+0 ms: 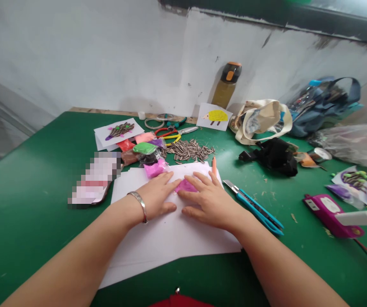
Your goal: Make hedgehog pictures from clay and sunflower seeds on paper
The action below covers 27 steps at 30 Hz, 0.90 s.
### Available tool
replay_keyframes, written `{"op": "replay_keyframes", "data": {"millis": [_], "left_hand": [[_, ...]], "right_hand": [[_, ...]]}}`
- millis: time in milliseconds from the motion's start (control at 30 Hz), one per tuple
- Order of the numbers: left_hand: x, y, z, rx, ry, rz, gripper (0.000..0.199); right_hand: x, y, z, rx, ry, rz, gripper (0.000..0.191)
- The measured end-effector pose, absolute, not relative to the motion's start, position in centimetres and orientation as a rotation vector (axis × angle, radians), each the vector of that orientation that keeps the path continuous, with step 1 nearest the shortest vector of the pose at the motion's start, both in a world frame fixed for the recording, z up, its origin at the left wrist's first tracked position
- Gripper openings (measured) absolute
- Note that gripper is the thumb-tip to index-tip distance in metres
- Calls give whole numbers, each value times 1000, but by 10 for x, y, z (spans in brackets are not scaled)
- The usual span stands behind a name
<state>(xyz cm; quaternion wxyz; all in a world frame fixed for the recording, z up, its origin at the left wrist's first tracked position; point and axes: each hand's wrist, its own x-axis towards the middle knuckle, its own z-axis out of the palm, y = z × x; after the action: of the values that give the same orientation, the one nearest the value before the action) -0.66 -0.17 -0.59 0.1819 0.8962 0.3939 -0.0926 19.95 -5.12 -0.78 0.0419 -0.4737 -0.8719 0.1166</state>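
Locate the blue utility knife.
In the head view, the blue utility knife lies on the green table, right of the person's right hand, just off the white paper.

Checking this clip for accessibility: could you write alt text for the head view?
Two bare hands lie flat on a stack of white paper on a green table, the right hand touching a piece of pink clay. The left hand wears a silver bangle. Sunflower seeds, bagged clay and a blue utility knife lie nearby.
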Motion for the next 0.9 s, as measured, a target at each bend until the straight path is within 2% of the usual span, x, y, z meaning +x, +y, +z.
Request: {"op": "replay_keyframes", "data": {"millis": [500,733,900], "left_hand": [[-6,-3,-5,2559,1097,-276,70],[-6,-5,-8,2560,1107,-237,74],[-4,-6,-7,2548,1134,-267,73]], "right_hand": [[203,-50,-6,-1409,-2678,347,44],[210,-47,-11,-1582,-2574,201,61],[205,-45,-17,-1632,-2611,167,65]]}}
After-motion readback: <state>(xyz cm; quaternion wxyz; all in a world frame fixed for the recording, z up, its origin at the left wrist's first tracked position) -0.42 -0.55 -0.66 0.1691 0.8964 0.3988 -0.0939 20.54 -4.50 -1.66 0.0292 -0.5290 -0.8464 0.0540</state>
